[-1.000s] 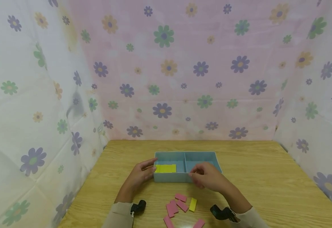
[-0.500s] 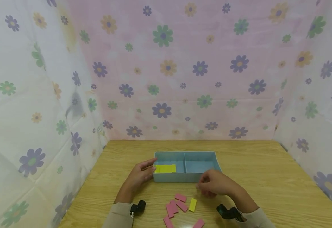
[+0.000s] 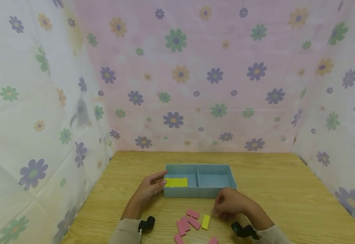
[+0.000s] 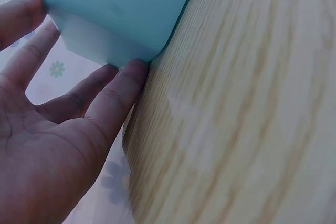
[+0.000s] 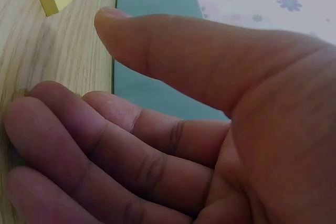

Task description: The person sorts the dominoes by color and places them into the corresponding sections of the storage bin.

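Note:
A light blue box [image 3: 183, 192] with two compartments stands on the table. Several yellow blocks [image 3: 176, 182] lie side by side in its left compartment, while the right compartment shows only its bare floor. My left hand [image 3: 147, 189] rests against the box's left end; in the left wrist view, its extended fingers [image 4: 118, 98] touch the end wall. My right hand [image 3: 233, 205] is in front of the box's right part, fingers loosely bent and holding nothing. One yellow block [image 3: 205, 222] lies on the table just left of it, also partly visible in the right wrist view.
Several pink blocks [image 3: 193, 214] lie scattered on the wooden table [image 3: 274, 189] in front of the box, some overlapping or touching. Others are cut off at the lower frame edge. Flower-patterned cloth [image 3: 195, 84] encloses the table at the back and sides.
My right hand has drawn back from over the box's front edge, toward me and slightly right, coming down near the loose yellow block. My left hand has stayed at the box's end.

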A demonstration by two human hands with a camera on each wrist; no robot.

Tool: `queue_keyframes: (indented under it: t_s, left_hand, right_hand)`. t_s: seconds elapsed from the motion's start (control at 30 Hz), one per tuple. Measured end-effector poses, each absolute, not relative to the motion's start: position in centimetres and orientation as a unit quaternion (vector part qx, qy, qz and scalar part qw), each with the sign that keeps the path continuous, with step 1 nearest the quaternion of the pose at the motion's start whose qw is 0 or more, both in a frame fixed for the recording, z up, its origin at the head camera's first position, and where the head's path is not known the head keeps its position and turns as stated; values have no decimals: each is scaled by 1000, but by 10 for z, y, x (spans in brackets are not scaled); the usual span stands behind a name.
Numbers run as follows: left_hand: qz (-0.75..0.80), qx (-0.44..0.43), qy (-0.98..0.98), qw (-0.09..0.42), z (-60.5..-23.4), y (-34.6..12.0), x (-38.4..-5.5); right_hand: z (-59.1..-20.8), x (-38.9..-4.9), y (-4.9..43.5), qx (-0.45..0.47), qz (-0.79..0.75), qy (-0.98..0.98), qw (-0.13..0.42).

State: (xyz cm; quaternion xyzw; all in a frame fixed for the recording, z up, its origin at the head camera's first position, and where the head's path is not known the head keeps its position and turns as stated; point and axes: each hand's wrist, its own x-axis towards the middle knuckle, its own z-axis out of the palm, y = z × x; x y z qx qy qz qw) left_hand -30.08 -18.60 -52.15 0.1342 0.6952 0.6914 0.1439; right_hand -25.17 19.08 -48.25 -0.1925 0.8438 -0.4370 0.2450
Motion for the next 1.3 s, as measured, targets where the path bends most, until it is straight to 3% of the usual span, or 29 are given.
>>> queue_keyframes:
  t_s: [0.5,1.3]
  left_hand:
    - [690,130,696,148,-523,-184,-299]
    - [688,135,700,140,-524,-186,-301]
  right_hand:
    - [-484,-246,185,-183,-430,849,247]
    - [-489,-240,156,-171,-435,864,188]
